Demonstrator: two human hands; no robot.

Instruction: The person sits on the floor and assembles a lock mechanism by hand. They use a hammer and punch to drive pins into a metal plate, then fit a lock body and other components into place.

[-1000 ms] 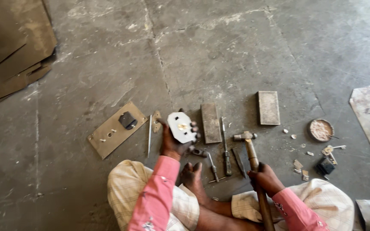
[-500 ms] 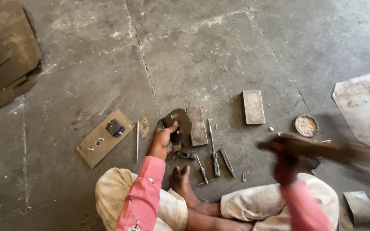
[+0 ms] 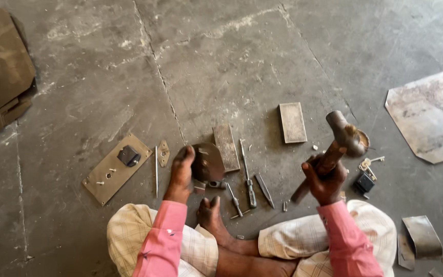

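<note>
- The right hand (image 3: 325, 180) has its grip shut tight around the wooden handle of a hammer (image 3: 334, 149). The hammer head is up in the air, above the floor, tipped to the right. It looks lifted high so it can come down hard.
- The left hand (image 3: 182, 170) presses its fingers on the edge of a round dark metal piece (image 3: 208, 161). The piece lies flat on the concrete floor (image 3: 221, 66), just in front of the person's bare foot (image 3: 210, 215). The hand seems to pin it so it will not slide.
- Just right of the piece lies a flat metal block (image 3: 226, 147). Near it are thin punch tools (image 3: 247, 177), kept close to reach.
- Further left is a brown plate (image 3: 109, 174) with a small dark part on it.
- Half a second ago the hammer was a blur out to the right. Now it is sharp and closer in. A second ago it lay low by the tools, and the piece in the left hand showed a pale side.
</note>
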